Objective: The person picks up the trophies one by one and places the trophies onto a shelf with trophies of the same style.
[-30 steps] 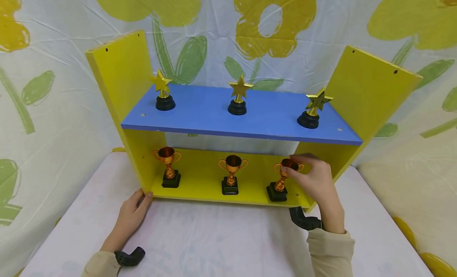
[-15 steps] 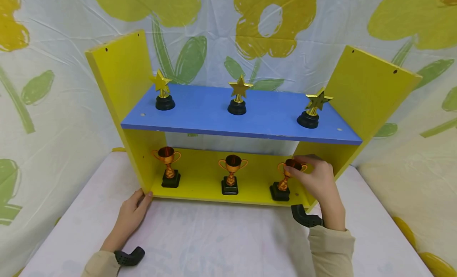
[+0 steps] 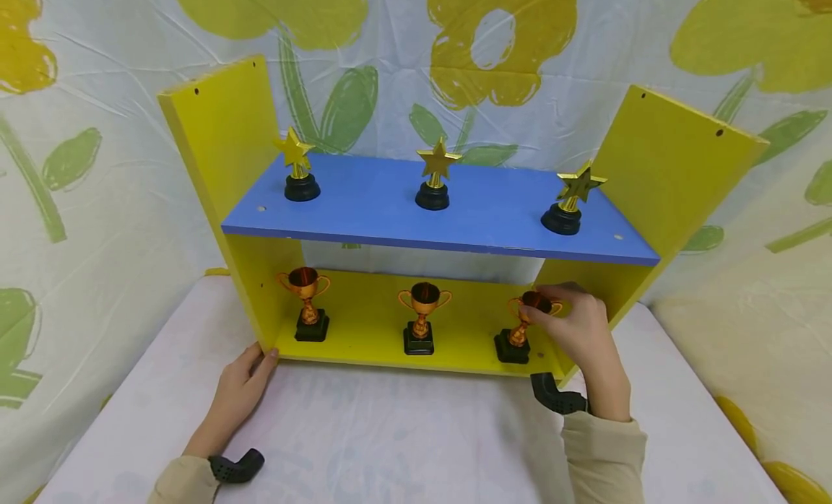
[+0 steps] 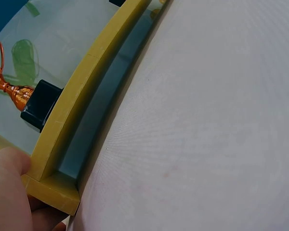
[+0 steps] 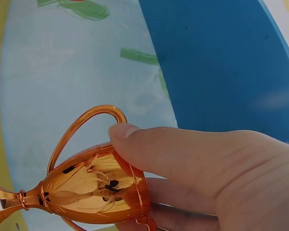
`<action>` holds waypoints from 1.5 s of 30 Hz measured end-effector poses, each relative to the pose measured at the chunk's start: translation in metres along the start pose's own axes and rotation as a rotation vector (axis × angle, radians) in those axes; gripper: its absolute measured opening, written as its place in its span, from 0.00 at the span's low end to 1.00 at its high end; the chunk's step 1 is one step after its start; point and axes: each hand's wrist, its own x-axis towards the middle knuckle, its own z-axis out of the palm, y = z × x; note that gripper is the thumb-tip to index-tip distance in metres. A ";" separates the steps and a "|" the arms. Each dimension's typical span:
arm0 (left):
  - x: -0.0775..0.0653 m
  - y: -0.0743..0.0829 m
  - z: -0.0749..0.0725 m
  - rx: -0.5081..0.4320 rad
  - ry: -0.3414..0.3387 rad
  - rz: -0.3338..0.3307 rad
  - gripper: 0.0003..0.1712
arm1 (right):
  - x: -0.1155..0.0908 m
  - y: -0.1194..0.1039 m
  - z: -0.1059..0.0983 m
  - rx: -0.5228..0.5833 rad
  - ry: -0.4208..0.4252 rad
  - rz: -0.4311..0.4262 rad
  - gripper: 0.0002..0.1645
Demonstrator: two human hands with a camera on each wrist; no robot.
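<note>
My right hand pinches the rim of the right-hand copper-coloured trophy cup, which stands on the shelf unit's yellow bottom board. In the right wrist view, the thumb lies on the cup's rim beside one handle, with other fingers partly hidden behind the cup. My left hand grips the lower left corner of the yellow and blue shelf unit. The left wrist view shows the thumb on the yellow edge and fingers round the outer side.
Two more trophy cups, one at left and one in the middle, share the bottom board. Above, three gold star trophies, including a middle one, stand on the blue shelf. Behind hangs a flower-printed cloth.
The right-hand trophy cup has shifted slightly to the right and a little back along the bottom board, with my right hand holding it. My left hand stays at the corner.
</note>
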 end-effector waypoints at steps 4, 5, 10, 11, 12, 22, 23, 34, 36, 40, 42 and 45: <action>-0.001 -0.001 0.002 -0.006 0.000 -0.002 0.30 | -0.001 0.002 0.000 0.000 -0.010 -0.004 0.30; -0.001 -0.001 0.003 -0.008 0.000 -0.005 0.30 | -0.001 0.002 0.000 -0.001 -0.011 -0.007 0.30; -0.002 0.000 0.004 -0.014 0.006 0.001 0.30 | -0.002 0.003 -0.002 0.003 -0.011 -0.018 0.30; -0.001 0.000 0.004 -0.015 0.011 0.006 0.30 | -0.002 0.003 -0.002 0.006 -0.010 -0.019 0.30; -0.001 0.000 0.003 -0.015 0.011 0.011 0.30 | -0.002 0.003 -0.002 0.005 -0.009 -0.020 0.30; -0.003 0.001 0.000 -0.002 0.000 -0.007 0.30 | -0.006 -0.002 -0.005 0.002 -0.003 -0.065 0.29; -0.003 0.001 0.000 -0.003 0.001 -0.006 0.30 | -0.006 -0.003 -0.005 0.002 0.009 -0.074 0.28; -0.002 0.001 -0.010 -0.022 -0.079 -0.018 0.31 | -0.005 -0.016 -0.004 0.064 0.189 -0.224 0.16; -0.001 0.002 -0.016 -0.018 -0.126 -0.022 0.31 | -0.006 -0.019 -0.002 0.082 0.219 -0.282 0.15; 0.000 0.011 -0.031 -0.003 -0.215 0.002 0.27 | -0.011 -0.024 0.004 0.104 0.229 -0.387 0.16; -0.001 0.018 -0.038 -0.012 -0.254 0.010 0.28 | -0.014 -0.027 0.005 0.109 0.216 -0.413 0.17; -0.004 0.029 -0.046 -0.022 -0.285 0.014 0.30 | -0.020 -0.030 0.005 0.119 0.214 -0.448 0.18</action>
